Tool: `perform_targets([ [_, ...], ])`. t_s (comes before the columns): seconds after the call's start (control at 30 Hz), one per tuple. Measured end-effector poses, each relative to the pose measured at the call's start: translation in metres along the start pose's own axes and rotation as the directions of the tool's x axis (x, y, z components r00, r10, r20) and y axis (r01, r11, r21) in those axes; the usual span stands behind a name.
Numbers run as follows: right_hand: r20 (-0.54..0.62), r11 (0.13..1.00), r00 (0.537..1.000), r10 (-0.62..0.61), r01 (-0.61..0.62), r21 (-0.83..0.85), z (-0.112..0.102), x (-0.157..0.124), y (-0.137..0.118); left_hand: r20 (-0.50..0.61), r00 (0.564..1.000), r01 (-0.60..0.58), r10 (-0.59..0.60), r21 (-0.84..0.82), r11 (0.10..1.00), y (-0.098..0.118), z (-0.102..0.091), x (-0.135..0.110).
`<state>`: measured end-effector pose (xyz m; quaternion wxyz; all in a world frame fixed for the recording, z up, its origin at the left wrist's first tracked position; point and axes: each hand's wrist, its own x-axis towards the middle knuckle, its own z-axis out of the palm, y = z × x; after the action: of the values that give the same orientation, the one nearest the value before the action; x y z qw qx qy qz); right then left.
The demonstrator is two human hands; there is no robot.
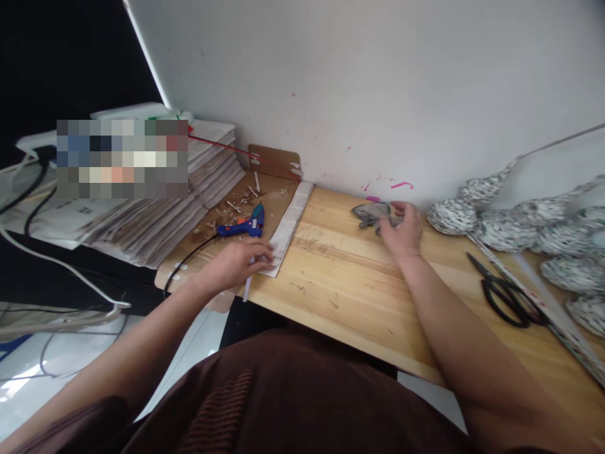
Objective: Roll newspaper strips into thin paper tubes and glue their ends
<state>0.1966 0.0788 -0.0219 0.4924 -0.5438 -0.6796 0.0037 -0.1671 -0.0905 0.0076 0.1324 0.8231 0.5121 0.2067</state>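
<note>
My left hand (239,261) rests on the near end of a long folded newspaper strip (289,222) on the wooden table (350,284), fingers curled over a thin white stick (247,285). A blue glue gun (246,224) lies just beyond it on a brown cardboard sheet (215,243). My right hand (401,230) reaches to the back of the table near the wall and closes on a small grey crumpled piece (371,213).
A thick stack of newspapers (189,189) sits at the left. Black scissors (508,295) and a long ruler (543,302) lie at the right, beside several woven paper shapes (520,224). Cables (57,265) hang off the left. The white wall is close behind.
</note>
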Motion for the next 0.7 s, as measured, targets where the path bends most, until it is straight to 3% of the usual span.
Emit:
perform_targets([
  [0.1, -0.041, 0.995, 0.999, 0.023, -0.019, 0.097, -0.004, 0.001, -0.012, -0.064, 0.998, 0.0, -0.002, -0.021, 1.0, 0.001, 0.001, 0.0],
  [0.13, 0.01, 0.987, 0.999, 0.038, -0.04, 0.158, -0.005, -0.001, -0.02, -0.093, 0.996, 0.014, -0.016, -0.021, 1.0, 0.001, 0.001, 0.0],
  [0.2, 0.248, 0.96, 0.969, 0.001, -0.07, 0.27, -0.005, -0.008, -0.042, -0.16, 0.985, 0.056, -0.06, -0.025, 0.998, 0.004, 0.0, 0.0],
  [0.23, 0.399, 0.951, 0.914, -0.076, -0.055, 0.306, -0.004, -0.013, -0.054, -0.19, 0.978, 0.079, -0.084, -0.034, 0.996, 0.005, -0.001, 0.0],
  [0.3, 0.646, 0.949, 0.722, -0.249, 0.048, 0.312, -0.001, -0.025, -0.078, -0.23, 0.967, 0.103, -0.114, -0.056, 0.993, 0.009, -0.002, 0.0],
  [0.33, 0.684, 0.945, 0.664, -0.303, 0.118, 0.304, 0.002, -0.032, -0.088, -0.233, 0.966, 0.101, -0.113, -0.064, 0.993, 0.011, -0.003, -0.001],
  [0.37, 0.69, 0.944, 0.646, -0.325, 0.171, 0.284, 0.005, -0.037, -0.096, -0.23, 0.968, 0.092, -0.105, -0.067, 0.994, 0.012, -0.004, -0.001],
  [0.7, 0.698, 0.944, 0.639, -0.324, 0.272, 0.188, 0.012, -0.058, -0.111, -0.247, 0.967, 0.033, -0.059, -0.11, 0.993, 0.02, 0.005, -0.02],
])
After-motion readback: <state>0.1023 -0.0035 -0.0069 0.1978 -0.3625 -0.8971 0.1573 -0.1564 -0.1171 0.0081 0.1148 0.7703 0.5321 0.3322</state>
